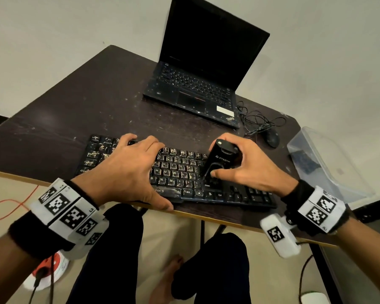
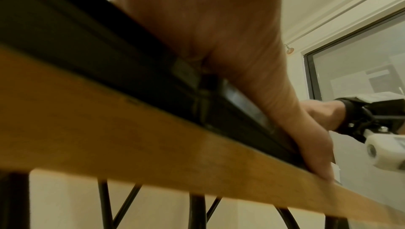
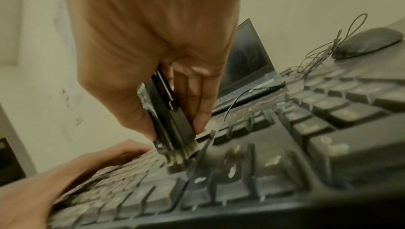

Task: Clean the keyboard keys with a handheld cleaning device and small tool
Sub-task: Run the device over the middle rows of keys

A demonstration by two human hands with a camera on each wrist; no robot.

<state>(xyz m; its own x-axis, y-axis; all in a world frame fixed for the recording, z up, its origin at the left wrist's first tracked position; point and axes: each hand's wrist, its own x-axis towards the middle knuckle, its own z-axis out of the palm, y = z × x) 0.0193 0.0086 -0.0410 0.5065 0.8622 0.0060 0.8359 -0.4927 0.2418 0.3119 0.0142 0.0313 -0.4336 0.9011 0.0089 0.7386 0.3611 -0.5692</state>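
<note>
I see the dark worktop [image 1: 79, 110] first, with a pale wooden front edge, and the black keyboard [image 1: 239, 194] lying along that near edge, its long axis running left to right across my view, its right end a little nearer to me. Behind it an open black laptop [image 1: 198, 88] stands toward the far right, its dark screen facing me, and beside it a black mouse [image 1: 272, 138] lies with its cable in a loose tangle. A clear plastic box [image 1: 329, 163] sits at the worktop's right edge.

My left hand [image 1: 127, 170] lies spread, palm down, over the left half of the keyboard, fingers reaching to its far rim and the thumb hooked down at the front edge; the left wrist view shows the thumb pressed against the keyboard's front edge. The fingers are apart and fairly straight, bracing rather than grasping.

My right hand [image 1: 248, 165] comes in from the right, wrist raised, and is clamped on the black handheld cleaning device [image 1: 221, 161]. The device stands nearly upright, top tilted away from me. In the right wrist view its pale bristle end [image 3: 181, 154] points down and touches the keys right of the middle, thumb on one side, fingers [image 3: 201, 104] on the other.
</note>
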